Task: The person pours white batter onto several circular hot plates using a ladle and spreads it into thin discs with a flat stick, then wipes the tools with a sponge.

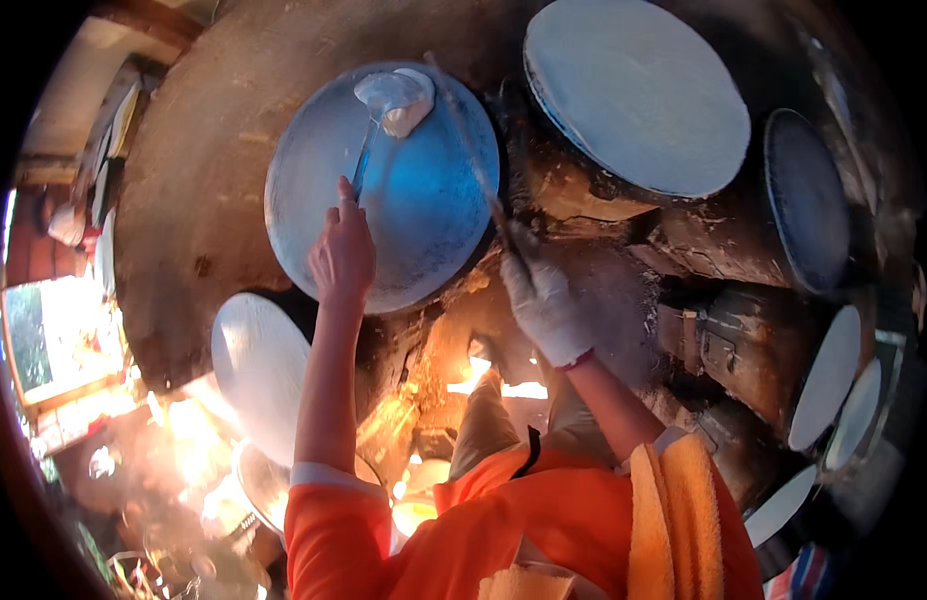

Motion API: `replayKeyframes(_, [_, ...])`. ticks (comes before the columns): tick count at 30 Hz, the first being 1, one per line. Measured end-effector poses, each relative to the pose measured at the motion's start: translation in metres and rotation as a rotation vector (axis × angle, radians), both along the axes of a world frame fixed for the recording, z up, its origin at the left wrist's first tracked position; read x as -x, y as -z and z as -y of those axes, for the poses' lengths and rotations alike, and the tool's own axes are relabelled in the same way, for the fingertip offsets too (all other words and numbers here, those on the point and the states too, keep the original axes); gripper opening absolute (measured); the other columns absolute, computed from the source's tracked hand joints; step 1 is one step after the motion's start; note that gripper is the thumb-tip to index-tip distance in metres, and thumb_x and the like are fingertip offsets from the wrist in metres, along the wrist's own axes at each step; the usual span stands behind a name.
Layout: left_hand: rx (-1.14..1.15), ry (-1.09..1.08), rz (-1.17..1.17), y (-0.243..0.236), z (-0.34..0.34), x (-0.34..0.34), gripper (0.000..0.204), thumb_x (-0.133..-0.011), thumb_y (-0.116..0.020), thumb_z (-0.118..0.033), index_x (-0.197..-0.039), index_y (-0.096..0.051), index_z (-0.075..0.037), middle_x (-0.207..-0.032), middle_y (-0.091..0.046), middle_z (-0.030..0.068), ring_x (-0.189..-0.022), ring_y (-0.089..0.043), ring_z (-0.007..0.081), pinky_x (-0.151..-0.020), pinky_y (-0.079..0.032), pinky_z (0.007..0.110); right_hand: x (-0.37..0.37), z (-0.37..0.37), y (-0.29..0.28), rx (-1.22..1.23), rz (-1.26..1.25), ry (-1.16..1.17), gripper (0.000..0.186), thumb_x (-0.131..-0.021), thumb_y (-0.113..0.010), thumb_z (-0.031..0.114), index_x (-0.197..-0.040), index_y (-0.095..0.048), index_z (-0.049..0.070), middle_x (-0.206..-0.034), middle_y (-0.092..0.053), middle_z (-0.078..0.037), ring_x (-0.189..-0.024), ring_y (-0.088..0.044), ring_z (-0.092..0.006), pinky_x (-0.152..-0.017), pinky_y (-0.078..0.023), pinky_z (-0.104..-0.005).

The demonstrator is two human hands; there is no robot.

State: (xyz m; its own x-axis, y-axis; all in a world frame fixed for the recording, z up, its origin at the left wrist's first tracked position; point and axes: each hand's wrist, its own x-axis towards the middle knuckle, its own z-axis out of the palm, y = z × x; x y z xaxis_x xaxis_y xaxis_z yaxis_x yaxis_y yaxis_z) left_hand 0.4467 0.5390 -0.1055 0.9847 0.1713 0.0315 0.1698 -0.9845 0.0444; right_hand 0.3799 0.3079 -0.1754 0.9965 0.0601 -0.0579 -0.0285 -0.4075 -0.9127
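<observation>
My left hand (pixel 343 258) is closed around the thin handle of a ladle (pixel 362 162), index finger stretched along it. The ladle's bowl is over the far part of a round, flat griddle (pixel 413 245), at a mound of white batter (pixel 413 108). Pale film covers much of the griddle, which has a bluish sheen. In a whitish work glove, my right hand (pixel 545 308) grips a long thin stick (pixel 469 150). The stick slants up and left across the griddle's right side; its lower end is blurred near the glove.
A large griddle covered in a white layer (pixel 638 95) stands at far right, with a dark round pan (pixel 806 200) beyond it. White discs tilt at the left (pixel 258 372) and right (pixel 826 380). Bright fire (pixel 523 390) glows low between brick-like stove blocks (pixel 753 340).
</observation>
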Motion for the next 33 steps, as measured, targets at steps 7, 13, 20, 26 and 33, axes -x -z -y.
replayKeyframes(7, [0.102, -0.012, 0.035, 0.007, -0.026, -0.049, 0.045, -0.090, -0.043, -0.014, -0.133, -0.034, -0.003, -0.096, -0.059, 0.0166, -0.079, -0.062, 0.0329, -0.065, -0.050, 0.040, -0.003, -0.041, -0.041, 0.248, 0.049, 0.056, 0.041, -0.090, -0.048, 0.019, -0.130, -0.043, 0.010, -0.119, -0.053, -0.019, -0.107, -0.054, -0.0332, -0.090, -0.043, -0.0369])
replayKeyframes(13, [0.119, -0.007, 0.214, 0.005, -0.085, -0.041, 0.039, -0.088, -0.047, -0.014, -0.125, -0.043, -0.004, -0.093, -0.061, 0.0175, -0.081, -0.062, 0.0328, -0.068, -0.049, 0.040, -0.016, -0.046, -0.032, 0.531, -0.041, 0.074, 0.044, -0.091, -0.042, 0.026, -0.134, -0.037, 0.016, -0.120, -0.052, -0.020, -0.102, -0.053, -0.0381, -0.087, -0.045, -0.0419])
replayKeyframes(20, [0.487, -0.216, 0.211, -0.024, -0.120, 0.053, 0.028, -0.091, -0.047, -0.019, -0.112, -0.050, -0.002, -0.076, -0.059, 0.0147, -0.060, -0.059, 0.0233, -0.054, -0.046, 0.035, -0.046, -0.076, -0.075, 0.580, -0.169, -0.219, 0.051, -0.092, -0.037, 0.031, -0.137, -0.029, 0.009, -0.110, -0.057, -0.020, -0.094, -0.057, -0.0363, -0.079, -0.047, -0.0462])
replayKeyframes(26, [1.829, -0.484, 0.180, -0.105, -0.069, 0.141, 0.029, -0.094, -0.042, -0.019, -0.116, -0.050, -0.002, -0.062, -0.042, 0.0007, -0.039, -0.038, 0.0082, -0.036, -0.030, 0.022, -0.048, -0.068, -0.075, 0.693, 0.088, -0.392, 0.047, -0.094, -0.027, 0.040, -0.109, -0.053, 0.004, -0.086, -0.057, -0.023, -0.081, -0.060, -0.0357, -0.069, -0.050, -0.0459])
replayKeyframes(33, [2.074, -0.302, 0.168, -0.125, -0.079, 0.158, 0.031, -0.095, -0.039, -0.015, -0.121, -0.047, 0.000, -0.066, -0.042, -0.0009, -0.040, -0.035, 0.0057, -0.038, -0.029, 0.022, -0.085, -0.062, -0.064, 0.870, -0.126, -0.366, 0.050, -0.089, -0.042, 0.020, -0.138, -0.030, 0.019, -0.094, -0.064, -0.022, -0.082, -0.064, -0.0352, -0.063, -0.052, -0.0476])
